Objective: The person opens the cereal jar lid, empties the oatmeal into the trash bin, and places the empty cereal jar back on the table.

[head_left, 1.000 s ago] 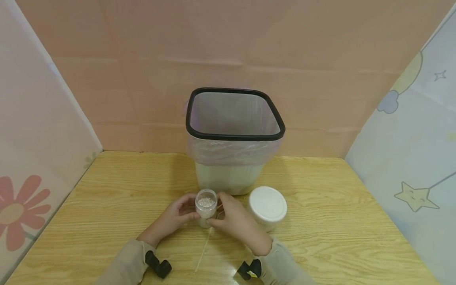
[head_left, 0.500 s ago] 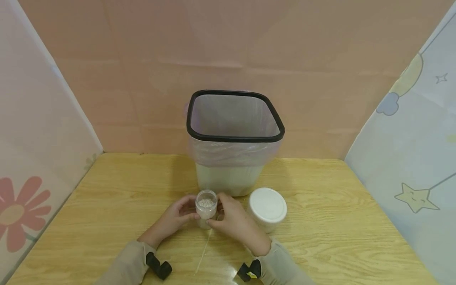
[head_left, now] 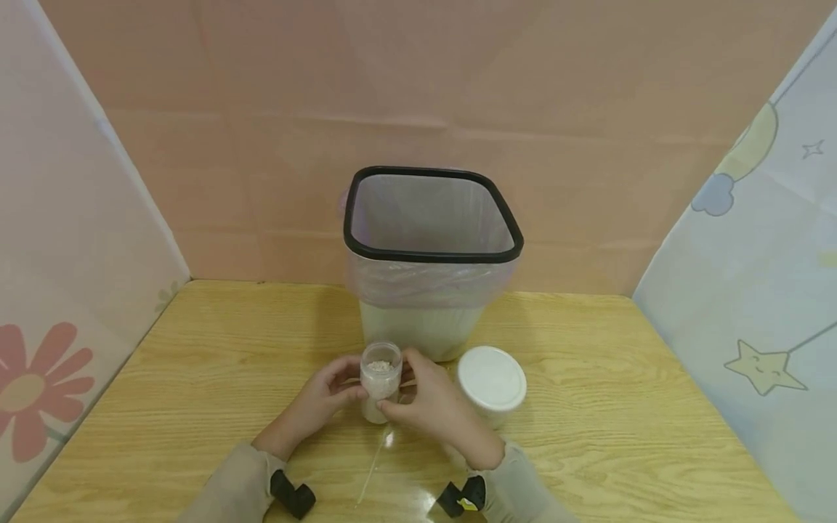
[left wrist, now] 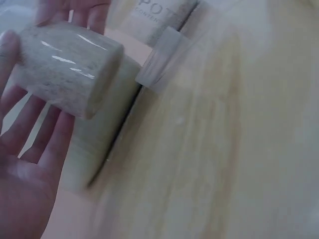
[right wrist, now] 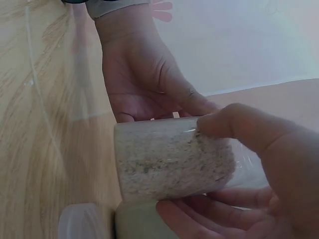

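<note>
Before the lined bin (head_left: 418, 323), we hold the clear jar (head_left: 378, 383) between our curled left hand (head_left: 323, 394) and right hand (head_left: 428, 394), its top slightly higher in view than half a second ago, suggesting a lift or tilt begins.

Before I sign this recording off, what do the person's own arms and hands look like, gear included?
The left sleeve and right sleeve are plain beige and reach the wrists. The left hand and right hand wear no gloves. Each wrist carries a blocky black device: the left device looks unmarked, while the right device shows a small yellow mark.
</note>
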### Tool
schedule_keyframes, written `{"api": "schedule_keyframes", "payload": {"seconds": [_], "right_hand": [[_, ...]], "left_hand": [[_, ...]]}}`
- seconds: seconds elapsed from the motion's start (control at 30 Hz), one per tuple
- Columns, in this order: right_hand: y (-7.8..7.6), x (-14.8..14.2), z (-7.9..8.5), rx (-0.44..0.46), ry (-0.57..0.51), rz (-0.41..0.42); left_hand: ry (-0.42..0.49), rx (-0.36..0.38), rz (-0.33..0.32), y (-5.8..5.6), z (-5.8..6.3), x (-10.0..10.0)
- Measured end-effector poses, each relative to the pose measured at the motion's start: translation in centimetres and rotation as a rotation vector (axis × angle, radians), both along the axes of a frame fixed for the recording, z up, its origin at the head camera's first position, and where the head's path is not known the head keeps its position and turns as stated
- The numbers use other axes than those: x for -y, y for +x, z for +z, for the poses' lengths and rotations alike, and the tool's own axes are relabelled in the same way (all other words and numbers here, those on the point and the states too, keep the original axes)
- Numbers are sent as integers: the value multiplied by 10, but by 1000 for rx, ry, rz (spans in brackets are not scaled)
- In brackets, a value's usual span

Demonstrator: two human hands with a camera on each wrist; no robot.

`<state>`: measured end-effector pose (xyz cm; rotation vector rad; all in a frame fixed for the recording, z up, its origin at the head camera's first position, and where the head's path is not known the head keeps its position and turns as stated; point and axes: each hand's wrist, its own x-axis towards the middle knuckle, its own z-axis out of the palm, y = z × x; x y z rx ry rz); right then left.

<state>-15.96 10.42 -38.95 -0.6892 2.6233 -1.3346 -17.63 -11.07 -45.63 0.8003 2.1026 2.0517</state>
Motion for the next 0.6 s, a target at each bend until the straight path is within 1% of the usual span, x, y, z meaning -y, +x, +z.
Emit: {"api": "schedule_keyframes", "payload": {"seconds": [0.13,0.27,0.4,0.5,0.6], "right_hand": [[0,-2,3,-32,-67,31],[1,-4,9,-109,-125,54],[4,-6,15,-183,-161,86],[6,-8,20,-225,-185,96],[8,-10,27,-243,-215,85]], "left_hand": [[4,-30,36,5,13,-4],[6,-50,84,12,28,-9],[25,-81,103,21,41,-13],[11,-104,135,26,51,-16],[-9,-81,174,28,62,-20]]}}
